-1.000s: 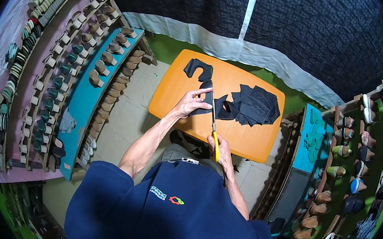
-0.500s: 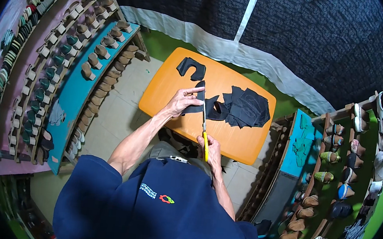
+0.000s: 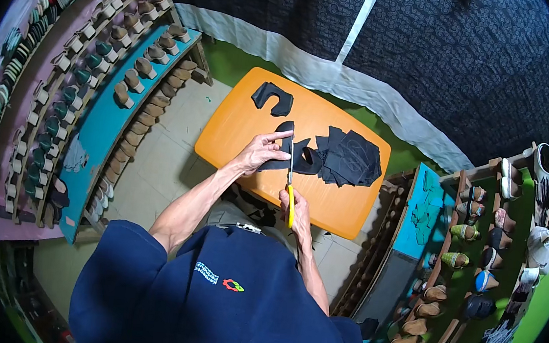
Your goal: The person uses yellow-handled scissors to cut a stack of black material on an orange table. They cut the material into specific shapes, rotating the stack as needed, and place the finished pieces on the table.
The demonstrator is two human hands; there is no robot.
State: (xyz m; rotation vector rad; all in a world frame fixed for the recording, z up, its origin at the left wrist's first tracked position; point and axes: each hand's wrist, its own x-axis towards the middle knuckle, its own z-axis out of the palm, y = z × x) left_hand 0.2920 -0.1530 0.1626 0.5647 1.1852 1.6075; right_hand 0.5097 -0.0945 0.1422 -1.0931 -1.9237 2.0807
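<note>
My right hand point(image 3: 298, 215) is closed on the yellow handles of a pair of scissors point(image 3: 290, 203). The long blades point away from me and lie along the edge of a black fabric piece point(image 3: 285, 127). Closed on that piece is my left hand point(image 3: 257, 155), its fingers stretched toward the blades. Just right of the blades lies a curved black offcut point(image 3: 308, 161), and beyond it a pile of black cut pieces point(image 3: 354, 158). A U-shaped black piece point(image 3: 273, 98) lies at the far left of the orange table point(image 3: 222, 130).
Racks of shoe lasts and shoes point(image 3: 61, 121) with a blue shelf point(image 3: 111, 116) stand to the left. On the right, another shoe rack point(image 3: 455, 255) adjoins a blue surface with green scraps point(image 3: 424, 209). A dark patterned curtain point(image 3: 442, 75) hangs behind the table.
The whole view has shifted slightly. My hands, the scissors and the fabric keep almost the same positions relative to each other.
</note>
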